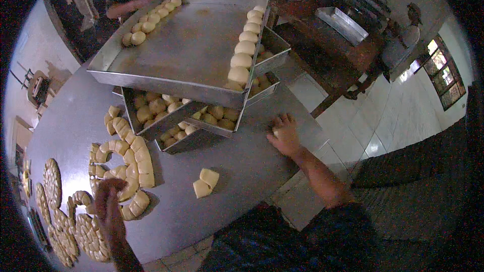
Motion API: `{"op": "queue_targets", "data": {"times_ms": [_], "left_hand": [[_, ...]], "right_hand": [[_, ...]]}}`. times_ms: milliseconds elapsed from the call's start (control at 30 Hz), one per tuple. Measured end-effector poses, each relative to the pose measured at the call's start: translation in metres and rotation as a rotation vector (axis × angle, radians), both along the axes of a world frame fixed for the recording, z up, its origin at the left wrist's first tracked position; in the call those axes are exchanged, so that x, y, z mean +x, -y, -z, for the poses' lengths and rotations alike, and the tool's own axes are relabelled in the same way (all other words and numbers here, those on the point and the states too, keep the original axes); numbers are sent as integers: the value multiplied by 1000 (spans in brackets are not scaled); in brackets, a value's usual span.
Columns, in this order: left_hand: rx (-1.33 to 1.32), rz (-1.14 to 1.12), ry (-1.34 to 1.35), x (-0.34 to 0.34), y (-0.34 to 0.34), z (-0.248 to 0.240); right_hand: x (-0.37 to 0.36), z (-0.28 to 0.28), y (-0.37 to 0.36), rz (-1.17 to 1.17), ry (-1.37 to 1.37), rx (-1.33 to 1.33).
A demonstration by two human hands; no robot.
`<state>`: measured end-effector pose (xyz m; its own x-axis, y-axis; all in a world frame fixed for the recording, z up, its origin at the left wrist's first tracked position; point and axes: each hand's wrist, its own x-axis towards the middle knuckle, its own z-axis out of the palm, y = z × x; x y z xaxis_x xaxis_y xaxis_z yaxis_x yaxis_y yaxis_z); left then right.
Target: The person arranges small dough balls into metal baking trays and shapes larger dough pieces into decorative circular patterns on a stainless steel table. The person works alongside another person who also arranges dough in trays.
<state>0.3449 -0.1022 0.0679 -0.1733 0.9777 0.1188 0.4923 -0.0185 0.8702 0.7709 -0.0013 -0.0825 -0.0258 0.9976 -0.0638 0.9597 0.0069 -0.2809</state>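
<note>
My right hand (285,137) is cupped on the metal table to the right, fingers curled over a dough ball (276,132) that shows only as a pale bit beneath them. Over at the left, my left hand (110,202) hovers at the edge of curved rows of cut dough pieces (132,163), its fingers partly stretched out and nothing seen in them. Whether its fingertips touch the dough I cannot tell. Between my hands lie two joined dough pieces (205,183).
Ahead, a large metal tray (186,40) with dough balls along two sides rests on a stack of smaller filled pans (179,116). Flat rounds of scored dough (91,236) lie at the left edge. Another person's arm (126,8) is behind the tray. A wooden table (322,45) stands far right.
</note>
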Motion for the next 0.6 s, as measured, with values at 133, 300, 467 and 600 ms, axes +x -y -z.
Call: {"op": "queue_targets", "data": {"times_ms": [133, 300, 467, 600], "left_hand": [[165, 260, 30, 65, -61, -57], [163, 385, 108, 129, -140, -97], [261, 559, -249, 207, -230, -99], [47, 581, -279, 265, -291, -95]], "right_hand": [[-25, 58, -1, -6, -149, 438], [56, 42, -3, -372, 118, 349], [27, 26, -16, -378, -88, 209], [94, -24, -1, -153, -383, -27]]}}
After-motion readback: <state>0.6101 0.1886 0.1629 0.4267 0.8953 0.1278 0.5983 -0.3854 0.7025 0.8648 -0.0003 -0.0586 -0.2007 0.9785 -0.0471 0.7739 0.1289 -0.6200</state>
